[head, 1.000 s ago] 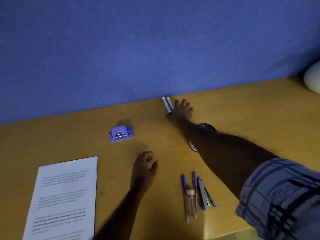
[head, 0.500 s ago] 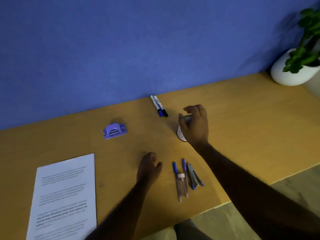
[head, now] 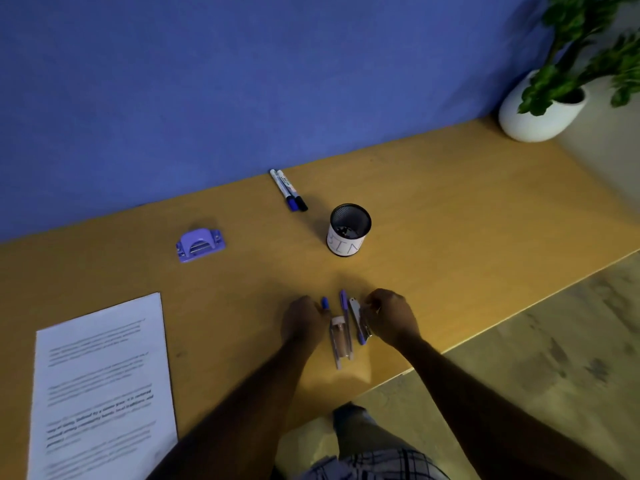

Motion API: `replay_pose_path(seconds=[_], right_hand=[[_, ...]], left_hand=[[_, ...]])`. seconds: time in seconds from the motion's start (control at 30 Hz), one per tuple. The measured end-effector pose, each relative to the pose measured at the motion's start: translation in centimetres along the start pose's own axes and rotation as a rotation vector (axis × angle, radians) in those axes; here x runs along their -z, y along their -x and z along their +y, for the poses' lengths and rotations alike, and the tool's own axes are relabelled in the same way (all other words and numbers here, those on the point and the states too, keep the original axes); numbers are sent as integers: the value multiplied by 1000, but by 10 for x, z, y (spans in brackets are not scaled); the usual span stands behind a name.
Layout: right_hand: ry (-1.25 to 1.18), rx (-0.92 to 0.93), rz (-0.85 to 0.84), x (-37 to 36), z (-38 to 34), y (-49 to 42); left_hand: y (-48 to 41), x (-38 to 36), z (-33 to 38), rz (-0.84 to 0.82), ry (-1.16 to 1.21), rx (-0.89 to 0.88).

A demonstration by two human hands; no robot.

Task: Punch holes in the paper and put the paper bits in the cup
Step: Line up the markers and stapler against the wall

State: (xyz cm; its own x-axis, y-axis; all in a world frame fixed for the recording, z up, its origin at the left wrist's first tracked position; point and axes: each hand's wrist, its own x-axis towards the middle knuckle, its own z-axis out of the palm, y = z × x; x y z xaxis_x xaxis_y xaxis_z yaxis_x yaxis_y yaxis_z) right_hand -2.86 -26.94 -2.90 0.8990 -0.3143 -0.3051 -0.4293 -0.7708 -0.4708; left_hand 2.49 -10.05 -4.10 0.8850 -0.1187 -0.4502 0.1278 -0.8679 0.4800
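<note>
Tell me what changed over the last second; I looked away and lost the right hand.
The right hand left the markers by the wall, went to the cup, then left it and drew back to the small metal tool beside the pens; whether it grips it is unclear. The left hand rests on the pens' other side, as before. The hole punch, paper and markers stayed put.

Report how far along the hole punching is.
Nothing looks done: the paper lies flat with no holes visible, and the hole punch sits apart from it, untouched. In hand: the right hand pinches a small metal tool beside the pens, the left hand next to them. Left: punching, then moving the bits into the cup.
</note>
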Motion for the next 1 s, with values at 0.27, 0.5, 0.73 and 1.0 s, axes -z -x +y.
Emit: replay_pose_path(seconds=[0.27, 0.5, 0.73, 1.0], right_hand=[[7, 2, -13, -9, -3, -2], [96, -22, -48, -18, -5, -2], [-61, -165, -68, -18, -5, -13], [-904, -275, -245, -3, -12, -7]], left_hand=[[-3, -2, 5, -21, -71, 8], [-5, -1, 13, -3, -112, 22], [-7, 5, 6, -4, -23, -11], [-11, 12, -8, -87, 642, 41]])
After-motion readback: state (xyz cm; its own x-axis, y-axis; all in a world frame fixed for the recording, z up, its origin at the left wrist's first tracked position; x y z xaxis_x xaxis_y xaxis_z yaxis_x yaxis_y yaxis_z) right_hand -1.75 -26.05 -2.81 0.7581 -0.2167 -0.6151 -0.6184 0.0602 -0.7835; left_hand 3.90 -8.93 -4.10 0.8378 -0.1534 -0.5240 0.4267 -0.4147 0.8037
